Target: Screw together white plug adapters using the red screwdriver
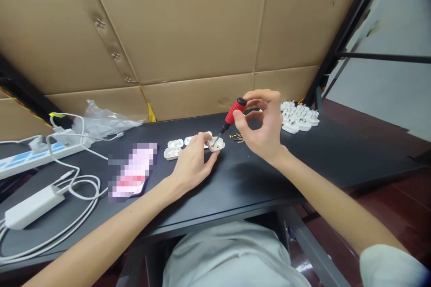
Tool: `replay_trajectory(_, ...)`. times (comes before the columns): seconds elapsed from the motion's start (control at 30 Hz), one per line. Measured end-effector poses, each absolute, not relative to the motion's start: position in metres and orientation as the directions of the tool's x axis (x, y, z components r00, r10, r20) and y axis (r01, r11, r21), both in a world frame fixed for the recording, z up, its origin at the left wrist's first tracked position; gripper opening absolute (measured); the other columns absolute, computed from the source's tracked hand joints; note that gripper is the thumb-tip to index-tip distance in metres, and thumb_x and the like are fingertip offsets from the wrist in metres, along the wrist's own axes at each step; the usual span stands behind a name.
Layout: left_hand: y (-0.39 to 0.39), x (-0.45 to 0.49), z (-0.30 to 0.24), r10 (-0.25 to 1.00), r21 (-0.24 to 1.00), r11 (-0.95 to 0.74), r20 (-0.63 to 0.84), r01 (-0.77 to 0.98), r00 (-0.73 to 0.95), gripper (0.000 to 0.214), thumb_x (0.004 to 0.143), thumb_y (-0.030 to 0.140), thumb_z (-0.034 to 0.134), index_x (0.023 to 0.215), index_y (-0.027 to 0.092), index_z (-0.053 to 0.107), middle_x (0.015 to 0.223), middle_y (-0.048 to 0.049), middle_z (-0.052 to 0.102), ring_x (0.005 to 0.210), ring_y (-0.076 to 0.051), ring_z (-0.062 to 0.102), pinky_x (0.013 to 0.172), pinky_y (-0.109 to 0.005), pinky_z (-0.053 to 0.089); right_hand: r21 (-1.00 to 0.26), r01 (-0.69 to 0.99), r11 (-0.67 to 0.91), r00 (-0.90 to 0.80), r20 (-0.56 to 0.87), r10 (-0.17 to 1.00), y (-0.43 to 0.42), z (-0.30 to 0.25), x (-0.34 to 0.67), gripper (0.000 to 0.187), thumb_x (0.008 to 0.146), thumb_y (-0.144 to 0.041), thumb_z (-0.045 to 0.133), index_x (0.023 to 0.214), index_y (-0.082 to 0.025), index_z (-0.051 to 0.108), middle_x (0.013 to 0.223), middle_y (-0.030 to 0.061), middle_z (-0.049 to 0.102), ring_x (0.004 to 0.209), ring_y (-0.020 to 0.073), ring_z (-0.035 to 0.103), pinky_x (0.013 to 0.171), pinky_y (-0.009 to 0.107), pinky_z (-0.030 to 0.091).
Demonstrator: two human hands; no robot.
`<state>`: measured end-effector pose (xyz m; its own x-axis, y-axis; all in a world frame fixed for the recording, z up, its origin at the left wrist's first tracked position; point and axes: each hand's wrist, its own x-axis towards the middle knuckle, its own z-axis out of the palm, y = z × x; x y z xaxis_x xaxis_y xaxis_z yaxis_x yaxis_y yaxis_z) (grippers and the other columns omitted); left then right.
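Observation:
My left hand (194,157) grips a small white plug housing (216,144) between thumb and fingers, its open inside facing up with brass-coloured bits in it. In my right hand (264,127) is a screwdriver (233,114) with a red and black handle, pinched near its top between thumb and fingers. The shaft slants down to the left, and its tip reaches into the housing. More white housing parts (173,153) lie left of and behind my left hand. Small brass pieces (235,136) are scattered on the table just right of the housing.
Several white plugs (298,117) sit grouped at the back right, pins up. On the left are a blurred phone (134,170), a white power adapter (35,206) with coiled cable, a power strip (43,154) and a clear plastic bag (104,121). Cardboard (195,31) walls the table's back.

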<state>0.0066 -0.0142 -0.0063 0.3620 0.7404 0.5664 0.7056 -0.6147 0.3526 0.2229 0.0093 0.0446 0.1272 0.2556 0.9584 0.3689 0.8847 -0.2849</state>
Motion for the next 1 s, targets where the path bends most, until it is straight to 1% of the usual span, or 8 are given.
replay_trajectory(0.17, -0.0151, 0.007, -0.0044, 0.737, 0.337, -0.615, 0.567, 0.713, 0.368, 0.024, 0.105, 0.029, 0.068, 0.122, 0.025, 0.052, 0.114, -0.0075, 0.072, 0.1, -0.027, 0.073, 0.076, -0.038, 0.057, -0.271, 0.375, 0.886, 0.127, 0.962, 0.241, 0.0079, 0.0464, 0.226, 0.022, 0.103, -0.035, 0.076, 0.12, -0.031, 0.063, 0.112, 0.0032, 0.064, 0.085, 0.0155, 0.071, 0.055, 0.026, 0.063)
replay_trajectory(0.27, -0.0151, 0.0069, -0.0029, 0.735, 0.313, -0.618, 0.556, 0.722, 0.389, 0.019, 0.105, 0.028, 0.066, 0.118, 0.025, 0.053, 0.111, -0.0073, 0.072, 0.1, -0.027, 0.072, 0.076, -0.038, 0.055, -0.252, 0.378, 0.891, 0.089, 0.968, 0.236, 0.0059, 0.0469, 0.2291, 0.016, 0.109, -0.033, 0.064, 0.124, -0.03, 0.066, 0.13, 0.0095, 0.07, 0.106, 0.022, 0.076, 0.062, 0.031, 0.068)
replay_trajectory(0.37, -0.0149, 0.0067, -0.0017, 0.73, 0.294, -0.628, 0.545, 0.72, 0.413, 0.014, 0.106, 0.029, 0.065, 0.114, 0.025, 0.054, 0.111, -0.0074, 0.073, 0.102, -0.028, 0.07, 0.077, -0.039, 0.056, -0.25, 0.353, 0.901, 0.067, 0.968, 0.243, 0.0057, 0.0464, 0.2296, 0.019, 0.112, -0.029, 0.056, 0.129, -0.03, 0.065, 0.143, 0.0107, 0.074, 0.12, 0.026, 0.078, 0.067, 0.034, 0.071)
replay_trajectory(0.5, -0.0156, 0.0065, -0.0003, 0.723, 0.279, -0.634, 0.543, 0.721, 0.426, 0.011, 0.106, 0.029, 0.064, 0.112, 0.025, 0.056, 0.11, -0.0074, 0.074, 0.105, -0.029, 0.07, 0.078, -0.039, 0.055, -0.243, 0.358, 0.901, 0.093, 0.97, 0.225, 0.0076, 0.0455, 0.226, 0.019, 0.11, -0.028, 0.062, 0.128, -0.031, 0.06, 0.129, 0.0072, 0.078, 0.107, 0.0221, 0.08, 0.062, 0.03, 0.067)
replay_trajectory(0.67, -0.0159, 0.0065, 0.0001, 0.728, 0.295, -0.635, 0.537, 0.714, 0.426, 0.012, 0.106, 0.029, 0.065, 0.112, 0.025, 0.056, 0.112, -0.0076, 0.074, 0.108, -0.03, 0.07, 0.077, -0.039, 0.056, -0.268, 0.421, 0.867, 0.135, 0.963, 0.232, 0.0093, 0.0454, 0.2241, 0.023, 0.104, -0.04, 0.075, 0.12, -0.031, 0.061, 0.111, 0.0028, 0.067, 0.084, 0.0157, 0.072, 0.053, 0.026, 0.061)
replay_trajectory(0.77, -0.0156, 0.0064, -0.0006, 0.726, 0.296, -0.636, 0.544, 0.713, 0.422, 0.013, 0.105, 0.029, 0.066, 0.111, 0.025, 0.056, 0.111, -0.0071, 0.074, 0.108, -0.029, 0.07, 0.077, -0.038, 0.056, -0.277, 0.392, 0.877, 0.119, 0.961, 0.25, 0.0089, 0.0445, 0.2263, 0.024, 0.105, -0.042, 0.075, 0.123, -0.031, 0.063, 0.117, 0.005, 0.068, 0.089, 0.0168, 0.073, 0.055, 0.026, 0.062)
replay_trajectory(0.9, -0.0154, 0.0062, -0.0009, 0.711, 0.283, -0.648, 0.559, 0.707, 0.427, 0.013, 0.106, 0.03, 0.066, 0.11, 0.025, 0.055, 0.11, -0.0064, 0.074, 0.107, -0.029, 0.07, 0.079, -0.038, 0.057, -0.266, 0.344, 0.9, 0.064, 0.964, 0.26, 0.0072, 0.0436, 0.2282, 0.02, 0.113, -0.035, 0.057, 0.131, -0.029, 0.063, 0.14, 0.0115, 0.072, 0.107, 0.0225, 0.079, 0.064, 0.032, 0.069)
replay_trajectory(1.0, -0.0156, 0.0061, 0.0001, 0.712, 0.282, -0.646, 0.557, 0.709, 0.427, 0.013, 0.105, 0.029, 0.067, 0.109, 0.026, 0.055, 0.109, -0.0062, 0.074, 0.105, -0.028, 0.07, 0.08, -0.039, 0.056, -0.255, 0.355, 0.899, 0.072, 0.967, 0.245, 0.0073, 0.0436, 0.2264, 0.019, 0.112, -0.032, 0.058, 0.131, -0.029, 0.061, 0.133, 0.0101, 0.077, 0.11, 0.0226, 0.079, 0.065, 0.03, 0.069)
